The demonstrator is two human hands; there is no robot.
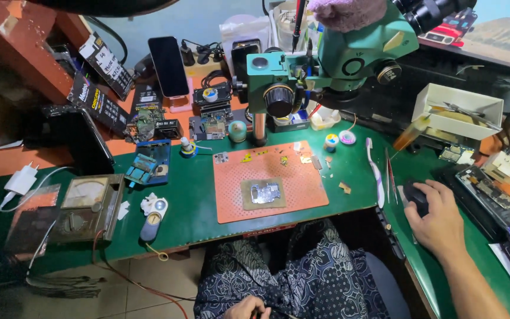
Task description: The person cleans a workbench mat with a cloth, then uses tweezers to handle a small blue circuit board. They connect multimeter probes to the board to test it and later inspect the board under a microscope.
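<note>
**Hand on mouse at a repair bench**

Green bench mat (196,204) underlies everything. Right hand (438,221) cups a small black computer mouse (415,196) at the right edge, fingers curved over it. Left hand (248,308) rests loosely curled on the lap. Nearby lies an orange silicone work mat (302,183).

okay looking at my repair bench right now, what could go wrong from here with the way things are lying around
1. Tiny loose parts lie scattered on the orange mat near the circuit board; a sleeve or bump could flick them off.
2. The toothbrush and tweezers lie close beside the right hand on the mouse; a sideways move might knock them.
3. The red wire trails onto the floor and could snag a foot.
</note>
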